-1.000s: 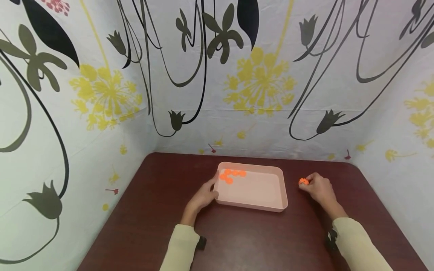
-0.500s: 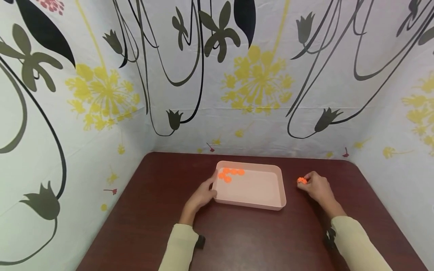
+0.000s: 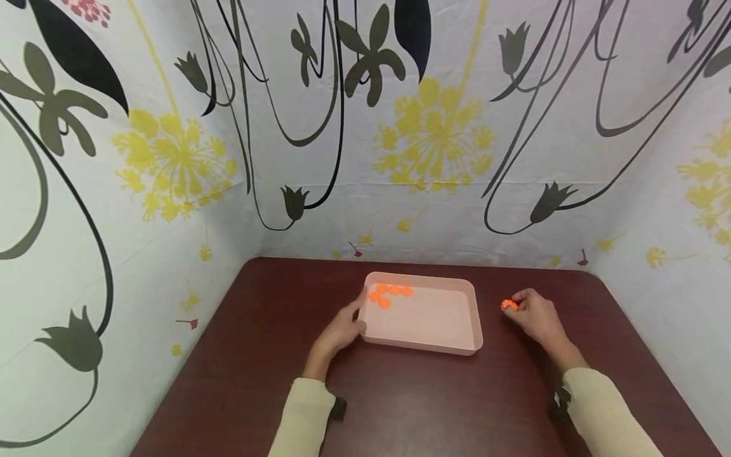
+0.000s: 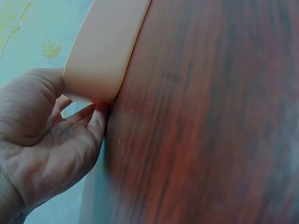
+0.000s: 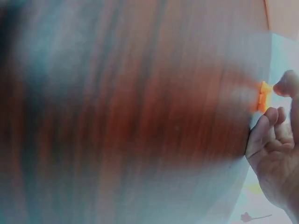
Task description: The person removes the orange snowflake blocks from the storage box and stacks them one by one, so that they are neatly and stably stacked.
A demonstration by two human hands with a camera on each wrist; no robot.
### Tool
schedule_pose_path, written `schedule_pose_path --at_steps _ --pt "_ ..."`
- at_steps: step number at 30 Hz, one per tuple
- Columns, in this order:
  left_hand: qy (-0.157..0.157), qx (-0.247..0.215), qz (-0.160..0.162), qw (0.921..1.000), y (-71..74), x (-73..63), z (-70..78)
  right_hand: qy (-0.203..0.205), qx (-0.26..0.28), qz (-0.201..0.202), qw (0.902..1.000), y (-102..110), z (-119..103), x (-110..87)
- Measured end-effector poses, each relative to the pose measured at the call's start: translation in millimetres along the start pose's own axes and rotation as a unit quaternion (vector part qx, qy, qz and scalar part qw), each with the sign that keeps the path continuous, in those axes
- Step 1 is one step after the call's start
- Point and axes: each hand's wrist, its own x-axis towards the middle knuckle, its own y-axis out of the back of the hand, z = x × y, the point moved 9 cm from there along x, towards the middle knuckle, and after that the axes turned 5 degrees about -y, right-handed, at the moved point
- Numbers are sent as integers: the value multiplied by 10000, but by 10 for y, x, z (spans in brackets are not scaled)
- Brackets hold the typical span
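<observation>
Orange piece (image 3: 509, 305), right of the pink tray (image 3: 423, 344), remains pinched in the right hand (image 3: 537, 317), barely moved; left hand (image 3: 341, 330) still grips the tray's corner.

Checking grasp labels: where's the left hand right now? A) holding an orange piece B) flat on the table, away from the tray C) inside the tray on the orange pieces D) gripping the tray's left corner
D: the left hand grips the left near corner of the tray, as the left wrist view shows.
</observation>
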Motion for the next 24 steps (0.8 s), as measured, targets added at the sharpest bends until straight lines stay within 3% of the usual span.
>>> schedule_pose_path --at_steps 6,9,14,20,24 --pt "-32 79 5 10000 12 -3 -1 -428 916 89 9948 146 26 -62" --pt "-69 223 34 9997 25 -5 1 -522 1097 154 9925 181 -23 -70" --pt "-76 356 65 9993 31 -9 -1 -473 1671 241 9845 169 -188 -40" --pt "-109 284 52 9995 28 -12 9 -266 2731 -37 9616 12 -489 -18" --pt "-59 203 12 9998 13 -15 0 -97 2794 -1 9601 -111 -698 -25"
